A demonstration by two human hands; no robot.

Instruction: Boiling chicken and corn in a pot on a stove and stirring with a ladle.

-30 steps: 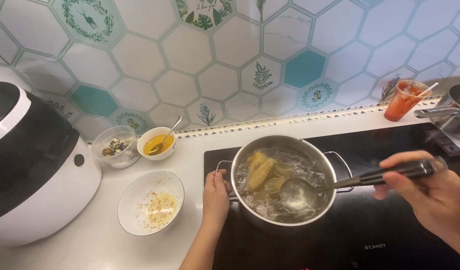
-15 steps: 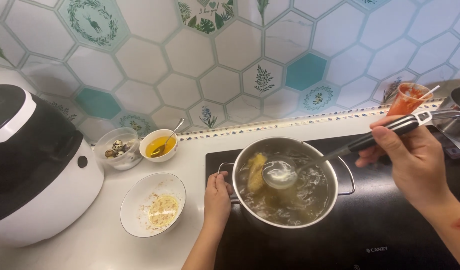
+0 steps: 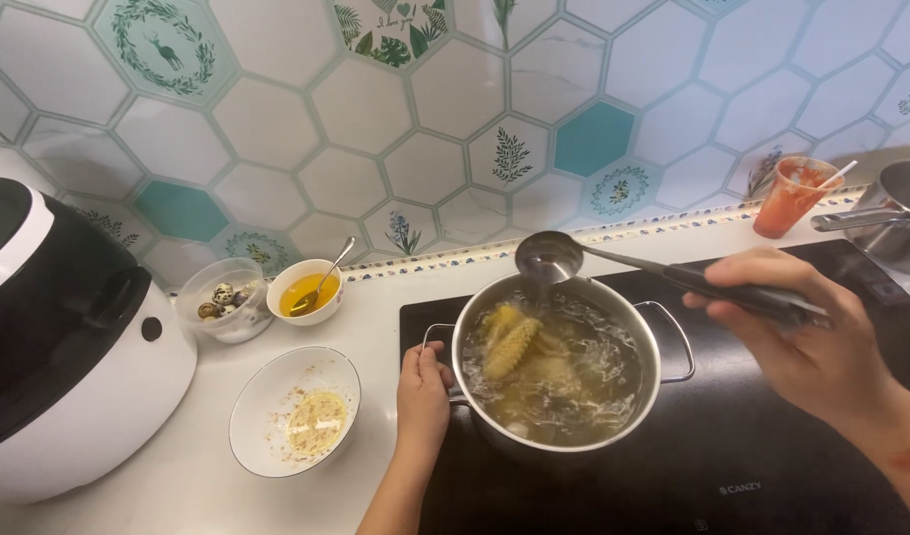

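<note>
Right hand [image 3: 821, 347] kept a closed grip on the black handle of a steel ladle [image 3: 549, 258], its bowl raised above the round steel pot's [image 3: 559, 451] far rim. Left hand [image 3: 422, 391] clasped the pot's near handle. Bubbling broth blurred the corn cob pieces [image 3: 511, 342]; the ladle's contents stayed hidden.

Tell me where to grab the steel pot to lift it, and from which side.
Grip the pot by its two loop handles, coming in level from left and right. The left hand already holds the left one; the right handle juts out free. The body holds bubbling broth and corn.
</note>
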